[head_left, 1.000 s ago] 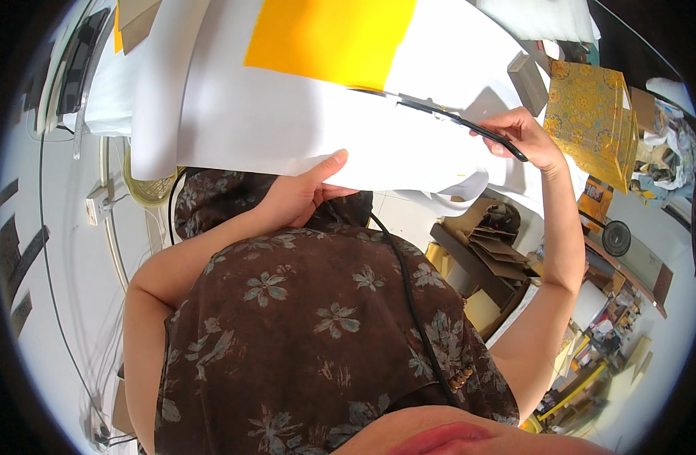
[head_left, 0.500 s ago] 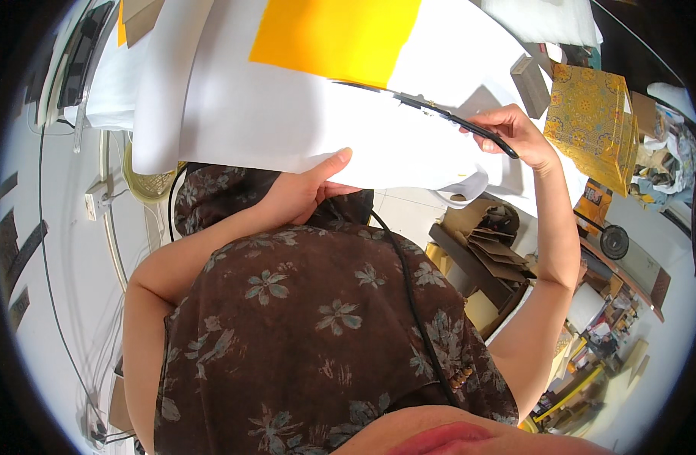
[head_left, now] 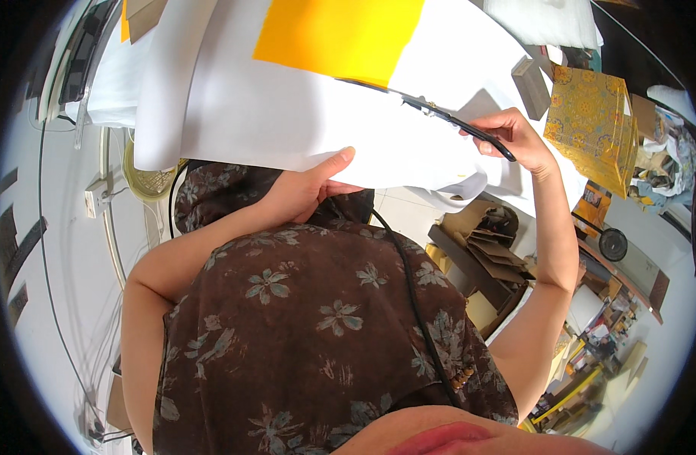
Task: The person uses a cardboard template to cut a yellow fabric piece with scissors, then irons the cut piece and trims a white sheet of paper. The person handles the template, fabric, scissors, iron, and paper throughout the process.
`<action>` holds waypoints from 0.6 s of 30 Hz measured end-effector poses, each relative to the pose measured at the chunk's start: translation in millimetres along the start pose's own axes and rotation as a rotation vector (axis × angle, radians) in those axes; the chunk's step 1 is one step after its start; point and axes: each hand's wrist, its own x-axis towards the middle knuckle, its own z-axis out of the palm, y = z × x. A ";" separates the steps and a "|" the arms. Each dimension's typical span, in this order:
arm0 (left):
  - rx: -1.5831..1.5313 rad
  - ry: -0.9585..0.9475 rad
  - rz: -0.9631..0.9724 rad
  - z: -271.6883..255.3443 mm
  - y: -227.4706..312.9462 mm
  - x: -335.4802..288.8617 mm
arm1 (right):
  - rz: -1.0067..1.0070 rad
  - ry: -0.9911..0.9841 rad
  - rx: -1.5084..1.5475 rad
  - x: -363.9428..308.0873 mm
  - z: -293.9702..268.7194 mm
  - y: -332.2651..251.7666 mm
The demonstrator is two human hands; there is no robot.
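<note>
A large white sheet spreads before me, its left side curled up in a roll. On it lies a bright yellow sheet. My left hand pinches the near edge of the white sheet, thumb on top and fingers partly hidden underneath. In my right hand is a long slim black-handled tool, slanting up and left. Small bright bits show midway along it, and its thin dark end reaches the near edge of the yellow sheet. I cannot make out its exact kind.
To the right stand a grey block and a gold patterned brocade box. Cardboard pieces are stacked below the table's near right side. A yellowish basket sits lower left, near cables and a wall socket.
The tool has shifted slightly right and down, along with my right hand. The white and yellow sheets have slid a little to the right; my left hand keeps its hold.
</note>
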 end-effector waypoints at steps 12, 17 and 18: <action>-0.061 -0.074 -0.030 3.1 17.1 -13.1 | -0.088 -0.018 -0.015 19.5 7.0 -11.2; 0.022 -0.086 -0.092 1.3 22.0 -14.6 | -0.015 -0.012 -0.017 17.0 15.2 -18.7; 0.048 -0.079 -0.108 2.6 25.1 -16.6 | -0.011 0.001 -0.005 15.1 17.4 -20.2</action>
